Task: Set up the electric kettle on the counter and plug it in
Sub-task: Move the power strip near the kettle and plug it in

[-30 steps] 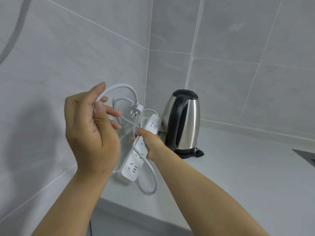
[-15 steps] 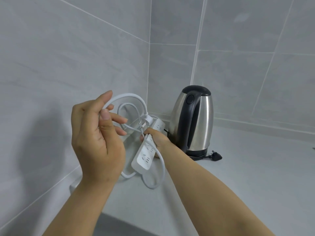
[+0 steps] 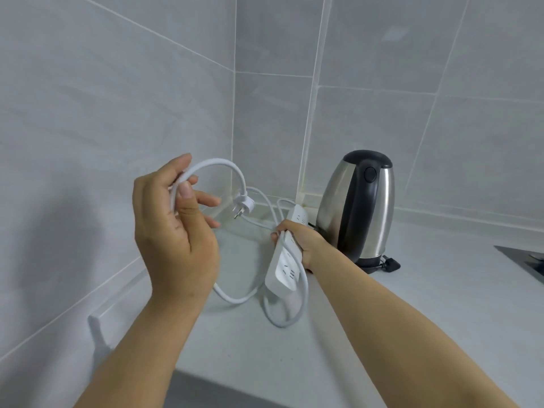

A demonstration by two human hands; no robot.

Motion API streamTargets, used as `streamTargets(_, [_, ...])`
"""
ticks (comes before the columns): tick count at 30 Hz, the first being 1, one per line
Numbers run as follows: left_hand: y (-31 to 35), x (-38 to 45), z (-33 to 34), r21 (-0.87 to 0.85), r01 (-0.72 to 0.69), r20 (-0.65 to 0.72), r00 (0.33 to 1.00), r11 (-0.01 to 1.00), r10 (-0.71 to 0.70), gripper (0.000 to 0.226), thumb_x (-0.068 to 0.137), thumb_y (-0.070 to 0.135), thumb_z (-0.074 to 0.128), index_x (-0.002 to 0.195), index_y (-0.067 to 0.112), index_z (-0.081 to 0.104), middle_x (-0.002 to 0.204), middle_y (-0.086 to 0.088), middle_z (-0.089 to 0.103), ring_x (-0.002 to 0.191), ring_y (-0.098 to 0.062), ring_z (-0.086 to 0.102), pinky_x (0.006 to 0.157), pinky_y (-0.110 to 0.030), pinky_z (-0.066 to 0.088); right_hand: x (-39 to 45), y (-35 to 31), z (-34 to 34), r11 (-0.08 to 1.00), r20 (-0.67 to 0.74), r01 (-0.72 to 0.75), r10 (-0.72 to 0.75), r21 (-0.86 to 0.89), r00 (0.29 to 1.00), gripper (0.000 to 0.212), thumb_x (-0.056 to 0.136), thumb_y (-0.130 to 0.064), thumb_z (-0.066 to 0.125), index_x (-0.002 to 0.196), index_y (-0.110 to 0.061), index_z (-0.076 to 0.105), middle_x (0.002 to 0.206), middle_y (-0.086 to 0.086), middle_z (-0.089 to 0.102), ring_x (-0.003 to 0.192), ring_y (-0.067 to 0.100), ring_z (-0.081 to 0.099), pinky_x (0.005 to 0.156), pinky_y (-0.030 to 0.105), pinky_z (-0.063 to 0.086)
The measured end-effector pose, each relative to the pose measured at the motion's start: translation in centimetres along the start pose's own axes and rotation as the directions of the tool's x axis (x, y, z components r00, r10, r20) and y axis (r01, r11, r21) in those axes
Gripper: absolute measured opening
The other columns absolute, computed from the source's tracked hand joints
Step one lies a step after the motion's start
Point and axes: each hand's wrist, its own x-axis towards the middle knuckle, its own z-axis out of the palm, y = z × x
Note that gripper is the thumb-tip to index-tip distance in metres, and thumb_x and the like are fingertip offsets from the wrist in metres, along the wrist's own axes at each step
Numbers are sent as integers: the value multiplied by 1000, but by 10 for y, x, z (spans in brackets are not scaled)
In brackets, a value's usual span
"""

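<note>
kettle [image 3: 360,207] is on the counter [image 3: 412,304], upright on its base in the tiled corner, so placement looks done. its black plug [image 3: 391,264] lies loose on the counter just beside the base, not in any socket. power is the open item.

step in hand, my read: sorting out the white power strip [image 3: 285,262] before anything gets plugged in.

my right hand [image 3: 303,242] is wrapped around the middle of the strip, fingers curled around it, holding it tilted with the near end up off the counter. the far end sits close to the kettle; i can't tell if it touches. some cable also runs under that grip.

my left hand [image 3: 173,228] pinches the white cable [image 3: 217,164] between thumb and forefinger, other fingers loosely spread. the cable arcs over from that pinch and the strip's own plug [image 3: 243,206] hangs free at its end, prongs pointing down and left, touching nothing.

the rest of the cable hangs in slack loops below the strip, near the counter edge.

next move calls for:
- freeing the loops so the cable runs straight, no knot around the strip
- finding a wall outlet. none visible here, so i can't say which way the cable goes
- laying the strip flat near the kettle, sockets up
- then the black plug into the strip

watch item: loops dangle off the front edge and could snag.
</note>
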Motion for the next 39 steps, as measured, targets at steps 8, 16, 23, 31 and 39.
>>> streamTargets(8, [1,-36,2,28,-19,175,984,999,14,31,101,3,33,119,1,57,107,-9,66,88,-4,70,62,-25,58,3,14,39,995,-3,33,-34,-97,999,36,74,-7,65,109,-3,60,69,12,62,54,23,58,55,30,53])
streamTargets(16, [1,-70,-6,202,-156,412,909,967,61,79,75,31,78,140,10,39,151,-8,37,135,-11,41,100,-27,47,9,33,54,997,-92,73,-70,23,993,26,69,-10,66,93,-11,56,64,7,64,52,21,62,48,25,51])
streamTargets(23, [-11,-84,4,442,4,482,842,897,-241,105,64,29,84,146,22,21,162,1,-7,140,-16,22,103,-46,44,13,41,58,988,-152,90,-71,122,986,38,68,-10,69,103,-12,55,51,4,61,40,18,58,42,22,48])
streamTargets(31, [-21,-71,-7,473,18,477,836,881,-273,101,63,-19,56,146,24,20,162,4,-10,145,-25,20,87,-50,53,14,26,42,994,16,34,-33,-104,999,34,76,-7,72,107,-3,57,76,16,70,61,27,68,73,41,60])
streamTargets(39, [-43,-53,-19,538,-74,514,818,840,-257,98,66,-28,49,148,19,20,162,2,-8,140,-29,32,79,-40,56,2,1,25,939,31,-48,62,-342,998,32,82,-8,69,106,-7,48,91,19,59,63,30,62,49,33,57])
